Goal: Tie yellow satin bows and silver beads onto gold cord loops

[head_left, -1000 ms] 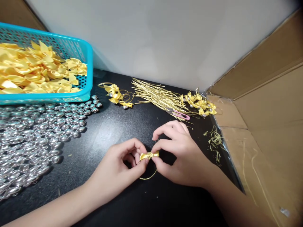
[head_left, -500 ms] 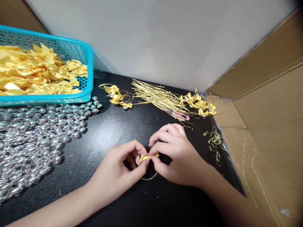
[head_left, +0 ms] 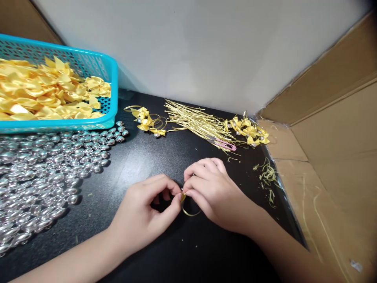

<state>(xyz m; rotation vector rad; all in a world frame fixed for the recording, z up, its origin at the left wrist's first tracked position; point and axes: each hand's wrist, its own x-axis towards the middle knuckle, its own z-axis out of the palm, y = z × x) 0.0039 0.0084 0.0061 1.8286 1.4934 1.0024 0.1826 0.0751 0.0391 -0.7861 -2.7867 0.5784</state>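
Note:
A small yellow ribbon bow (head_left: 183, 196) is pinched between both hands over the black table, mostly covered by fingertips. My left hand (head_left: 150, 204) is closed, thumb and forefinger on the bow's left side. From the right, my right hand (head_left: 210, 192) pinches it too, with its other fingers curled. A thin gold cord loop (head_left: 191, 214) hangs below the bow, partly behind the right hand. What lies between the fingertips beyond the bow is hidden.
A blue basket (head_left: 113, 90) of yellow bows stands at the left. Silver beads (head_left: 44, 177) spread below it. Behind my hands lie gold cords (head_left: 194, 122), pink-handled snips (head_left: 226, 144) and bow-and-bead loops (head_left: 147, 122). Cord scraps (head_left: 267, 175) and cardboard walls (head_left: 335, 98) are at right.
The fingertips have drawn closer together, and the bow is now more covered. The gold loop shows further right, below the right hand.

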